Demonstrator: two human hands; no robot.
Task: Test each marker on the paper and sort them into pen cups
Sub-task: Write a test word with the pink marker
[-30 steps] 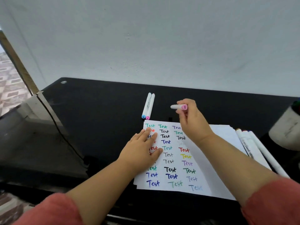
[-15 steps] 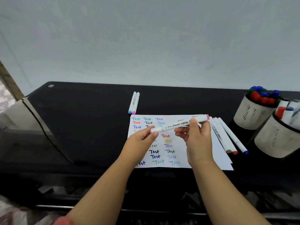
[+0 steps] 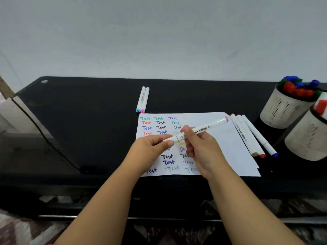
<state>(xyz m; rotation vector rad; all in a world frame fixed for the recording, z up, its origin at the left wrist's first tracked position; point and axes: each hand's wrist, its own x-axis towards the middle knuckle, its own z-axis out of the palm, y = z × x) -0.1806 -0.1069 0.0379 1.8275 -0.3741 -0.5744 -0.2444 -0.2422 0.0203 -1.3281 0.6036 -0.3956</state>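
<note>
A white marker point(image 3: 207, 128) with a pink end cap is held level above the white test paper point(image 3: 228, 144), which carries several coloured "Test" words. My right hand point(image 3: 200, 149) grips its barrel near the middle. My left hand point(image 3: 150, 147) pinches the cap at its left end. Two white markers point(image 3: 143, 99), blue- and pink-capped, lie side by side behind the paper. Three more markers point(image 3: 253, 137) lie along the paper's right edge. Two pale pen cups stand at the far right: the rear cup point(image 3: 283, 110) full of capped markers, the front cup point(image 3: 307, 137) partly out of frame.
The black desk point(image 3: 79, 112) stands against a pale wall. A dark cable point(image 3: 44, 138) runs down its left side. Patterned floor shows below the desk's front edge.
My right hand brought the pink-capped marker back from the desk's rear to above the paper. My left hand lifted off the paper and took the marker's left cap. The view swung right, revealing the cups.
</note>
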